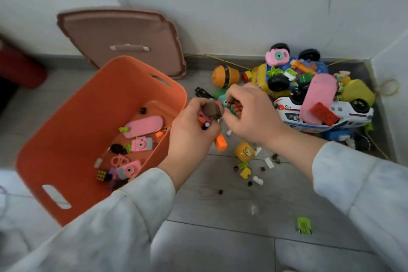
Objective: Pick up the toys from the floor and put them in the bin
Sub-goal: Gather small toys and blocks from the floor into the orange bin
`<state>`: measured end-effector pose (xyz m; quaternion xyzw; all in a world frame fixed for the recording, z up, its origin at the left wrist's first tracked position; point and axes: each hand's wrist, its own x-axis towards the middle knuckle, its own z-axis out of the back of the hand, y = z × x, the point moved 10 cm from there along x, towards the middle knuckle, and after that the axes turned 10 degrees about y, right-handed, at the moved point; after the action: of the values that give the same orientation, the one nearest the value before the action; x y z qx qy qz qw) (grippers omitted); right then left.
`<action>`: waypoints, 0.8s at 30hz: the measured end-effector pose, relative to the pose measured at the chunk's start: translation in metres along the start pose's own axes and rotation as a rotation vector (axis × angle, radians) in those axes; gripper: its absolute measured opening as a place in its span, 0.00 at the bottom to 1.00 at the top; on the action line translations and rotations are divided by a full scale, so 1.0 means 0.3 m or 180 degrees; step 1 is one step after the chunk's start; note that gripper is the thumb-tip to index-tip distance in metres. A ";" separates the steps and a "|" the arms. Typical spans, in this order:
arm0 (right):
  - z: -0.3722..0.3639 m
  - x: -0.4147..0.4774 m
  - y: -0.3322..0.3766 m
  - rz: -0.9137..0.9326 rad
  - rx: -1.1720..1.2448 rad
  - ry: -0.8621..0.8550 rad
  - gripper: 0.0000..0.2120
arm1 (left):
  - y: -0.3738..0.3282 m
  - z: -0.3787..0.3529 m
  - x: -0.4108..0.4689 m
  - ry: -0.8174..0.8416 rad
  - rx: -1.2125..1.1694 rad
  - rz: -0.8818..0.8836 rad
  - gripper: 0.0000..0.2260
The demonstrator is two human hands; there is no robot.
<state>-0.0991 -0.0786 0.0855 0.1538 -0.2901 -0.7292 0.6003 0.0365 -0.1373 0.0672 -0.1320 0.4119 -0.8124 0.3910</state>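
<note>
Left hand (192, 128) clutched small toys (208, 115) | right hand (251, 117) pinched a puzzle cube (236, 109) | orange bin (66, 139) held few toys | toy pile (318, 95) and scattered bricks (245, 172) left to clear

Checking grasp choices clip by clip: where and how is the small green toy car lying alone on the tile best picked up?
Probably pinch the green toy car across its body, side to side, coming from straight above. It sits low and alone on the floor, with nothing beside it, so both sides look free.
</note>
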 end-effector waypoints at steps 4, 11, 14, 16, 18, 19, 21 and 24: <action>0.085 0.134 0.170 0.0204 0.0242 -0.0331 0.08 | -0.080 0.205 0.000 -0.0428 -0.0088 -0.0193 0.14; -0.027 0.345 0.493 0.0725 0.0471 -0.0091 0.08 | 0.081 0.561 -0.036 -0.1080 0.0199 0.0333 0.12; -0.159 0.387 0.602 0.0872 0.0503 0.0192 0.08 | 0.211 0.650 -0.093 -0.1217 0.0293 0.0678 0.11; -0.240 0.393 0.628 0.0932 0.0471 0.0318 0.09 | 0.280 0.673 -0.121 -0.1181 0.0474 0.0833 0.12; -0.303 0.385 0.633 0.1003 0.0382 0.0432 0.10 | 0.328 0.683 -0.140 -0.1135 0.0669 0.0987 0.14; -0.332 0.382 0.631 0.1029 0.0338 0.0478 0.11 | 0.351 0.685 -0.153 -0.1131 0.0701 0.1094 0.15; -0.364 0.378 0.620 0.1014 0.0306 0.0502 0.14 | 0.380 0.674 -0.170 -0.1105 0.0701 0.1187 0.17; -0.375 0.376 0.601 0.0964 0.0374 0.0455 0.14 | 0.385 0.637 -0.171 -0.1007 0.0748 0.1150 0.16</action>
<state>0.0809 -0.2343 0.1210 0.1946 -0.3087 -0.5995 0.7123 0.2336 -0.2485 0.1030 -0.1353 0.2654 -0.7409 0.6019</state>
